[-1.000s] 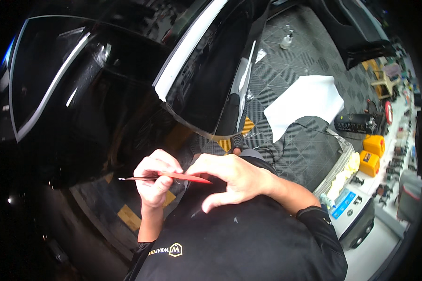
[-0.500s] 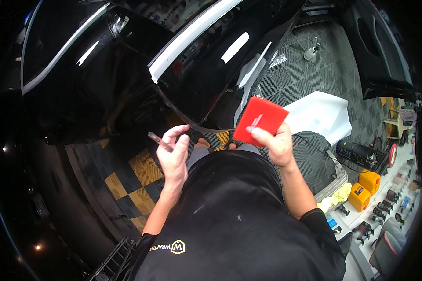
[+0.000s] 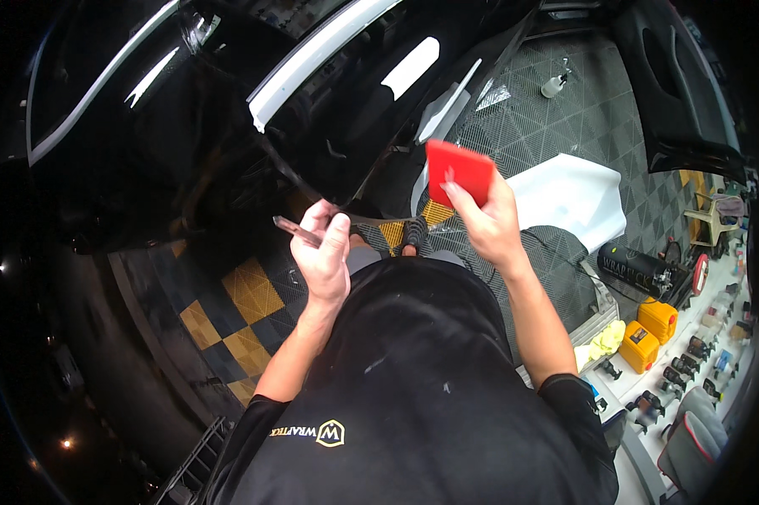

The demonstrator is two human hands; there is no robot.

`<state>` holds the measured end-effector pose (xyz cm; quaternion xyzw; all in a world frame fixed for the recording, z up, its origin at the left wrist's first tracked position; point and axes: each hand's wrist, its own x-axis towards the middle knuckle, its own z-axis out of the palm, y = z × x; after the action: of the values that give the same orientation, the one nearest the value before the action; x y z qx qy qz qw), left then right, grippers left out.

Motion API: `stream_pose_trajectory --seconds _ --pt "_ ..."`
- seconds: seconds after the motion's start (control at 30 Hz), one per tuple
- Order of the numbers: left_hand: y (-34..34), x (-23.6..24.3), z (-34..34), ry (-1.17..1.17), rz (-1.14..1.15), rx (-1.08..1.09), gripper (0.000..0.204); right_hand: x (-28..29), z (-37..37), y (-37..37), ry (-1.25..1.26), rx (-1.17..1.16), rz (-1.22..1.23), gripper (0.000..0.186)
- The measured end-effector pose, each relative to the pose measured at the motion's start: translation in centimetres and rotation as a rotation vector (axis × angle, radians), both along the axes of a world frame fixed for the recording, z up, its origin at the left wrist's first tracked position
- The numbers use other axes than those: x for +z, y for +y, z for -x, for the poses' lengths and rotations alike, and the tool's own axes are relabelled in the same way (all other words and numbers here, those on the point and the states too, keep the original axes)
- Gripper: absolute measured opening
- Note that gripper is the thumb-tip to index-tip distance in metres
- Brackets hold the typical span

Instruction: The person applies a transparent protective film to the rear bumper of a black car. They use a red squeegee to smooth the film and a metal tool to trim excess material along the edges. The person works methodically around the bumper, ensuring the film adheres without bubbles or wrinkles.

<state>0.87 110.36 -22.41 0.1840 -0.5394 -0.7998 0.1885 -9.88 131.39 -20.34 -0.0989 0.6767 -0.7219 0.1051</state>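
My right hand [image 3: 490, 225] grips a flat red squeegee [image 3: 464, 172], its thumb laid across the front face. The squeegee is held up, slightly blurred, right of the black car door's lower end. Between the thumb and fingers of my left hand [image 3: 322, 261] is a slim metallic utility knife [image 3: 294, 228], its tip pointing left. The left fingertips are near the lower edge of the glossy black door [image 3: 312, 160]; whether they touch it, I cannot tell. A white strip [image 3: 312, 67] runs along the door above.
A large white sheet [image 3: 569, 202] lies on the grey tiled floor at right, with a spray bottle [image 3: 553, 87] farther off. Another open door [image 3: 687, 93] stands at far right. Yellow canisters [image 3: 640, 347], a black cylinder [image 3: 628, 265] and a yellow cloth [image 3: 600, 343] are at lower right.
My right hand has lifted the squeegee up and a little left, tilting it. My left hand has risen slightly rightward with the knife. The whole view has shifted a little.
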Motion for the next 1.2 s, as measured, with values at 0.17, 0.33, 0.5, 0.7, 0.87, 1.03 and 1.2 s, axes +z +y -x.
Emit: stream_pose_trajectory --seconds 0.17,0.33,0.5,0.7,0.87,1.03,1.2 --pt "-2.3 0.7 -0.2 -0.005 -0.282 -0.121 0.055 1.9 1.8 -4.7 0.747 -0.093 -0.654 0.049" --pt "-4.5 0.3 0.0 0.025 -0.477 -0.305 0.085 3.9 -4.7 -8.2 0.803 0.231 -0.745 0.059" --pt "-6.2 -1.4 0.1 0.076 -0.674 -0.487 0.095 3.7 -6.4 -7.2 0.757 0.314 -0.481 0.056" --pt "-6.4 -1.7 -0.1 0.081 -0.581 -0.501 0.092 4.1 -2.7 -6.0 0.606 0.063 -0.653 0.057" --pt "-6.8 -1.0 0.0 0.04 -0.643 -0.51 0.099 4.5 -6.9 -9.4 0.749 0.303 -0.725 0.052" --pt "-7.0 -1.4 0.4 0.173 -0.736 -0.62 0.099 4.0 -6.3 -6.3 0.639 0.192 -0.48 0.054" --pt "-6.3 -1.6 -0.4 0.135 -0.594 -0.511 0.095 3.3 -2.9 -5.1 0.614 -0.01 -0.735 0.051"
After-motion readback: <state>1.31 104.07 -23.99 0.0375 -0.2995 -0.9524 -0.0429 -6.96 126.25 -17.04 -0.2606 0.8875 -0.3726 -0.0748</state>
